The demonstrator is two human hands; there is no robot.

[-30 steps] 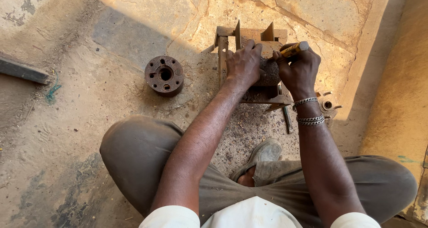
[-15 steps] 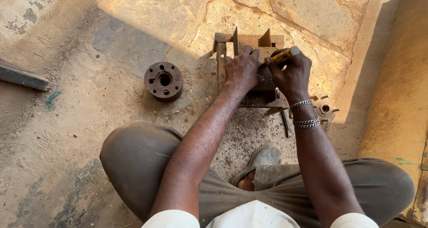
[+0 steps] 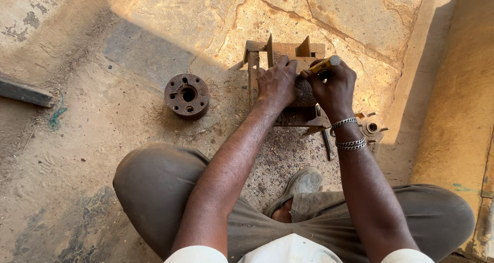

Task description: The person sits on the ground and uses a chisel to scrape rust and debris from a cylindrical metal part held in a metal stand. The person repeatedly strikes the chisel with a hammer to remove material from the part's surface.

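Rusty part (image 3: 304,95) on the frame (image 3: 288,52) is pinned under the left hand (image 3: 277,82) while the right hand (image 3: 333,85) grips a yellow-handled tool (image 3: 324,65) against it, so steady pressure seems needed.

rusty metal frame (image 3: 267,52) on stone floor (image 3: 360,16); left hand (image 3: 276,83) pressed on dark part (image 3: 304,94) in it; right hand (image 3: 333,85) gripping yellow-handled tool (image 3: 324,65); rusty round flange (image 3: 187,95) lying apart, left.

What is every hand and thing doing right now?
left hand: pressed onto a dark part in the frame
right hand: gripping a yellow-handled tool
metal frame: rusty, standing on the floor
round disc: rusty, lying flat, untouched
small gear piece: lying by the right wrist
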